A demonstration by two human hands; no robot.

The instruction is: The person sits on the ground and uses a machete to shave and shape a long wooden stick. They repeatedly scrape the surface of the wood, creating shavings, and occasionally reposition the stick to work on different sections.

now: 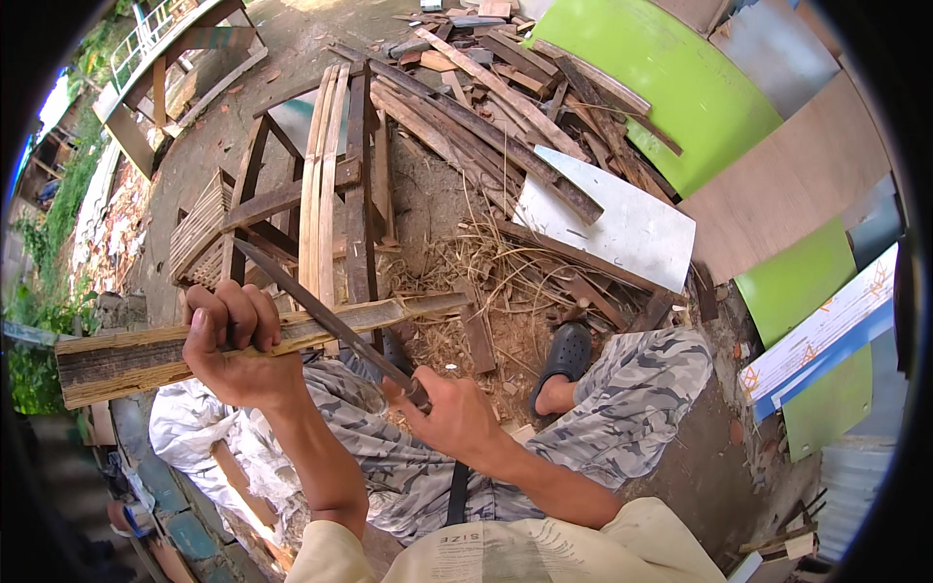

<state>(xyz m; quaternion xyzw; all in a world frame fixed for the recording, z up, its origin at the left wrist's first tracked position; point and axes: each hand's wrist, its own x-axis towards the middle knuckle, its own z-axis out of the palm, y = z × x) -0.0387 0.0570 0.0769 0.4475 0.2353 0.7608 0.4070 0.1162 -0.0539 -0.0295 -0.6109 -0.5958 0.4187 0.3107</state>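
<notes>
My left hand (236, 348) is closed around a rough wooden strip (126, 366), thick at its left end and tapering to a thin tip at the right. The strip lies level in front of me, with dark weathered wood and paler yellow cut edges. In my right hand (455, 418) is a machete (309, 303), its fingers wrapped round the handle. Its long dark blade slants up to the left and crosses the strip just right of my left hand. Whether the edge touches the wood, I cannot tell.
Ahead stands a dark wooden frame (360, 194) with pale slats (321, 175) on it. Scrap wood (505, 87) is heaped beyond, beside a white board (607, 214) and green panels (671, 78). Shavings (466, 262) litter the ground near my shoe (562, 358). White sacking (190, 418) lies at left.
</notes>
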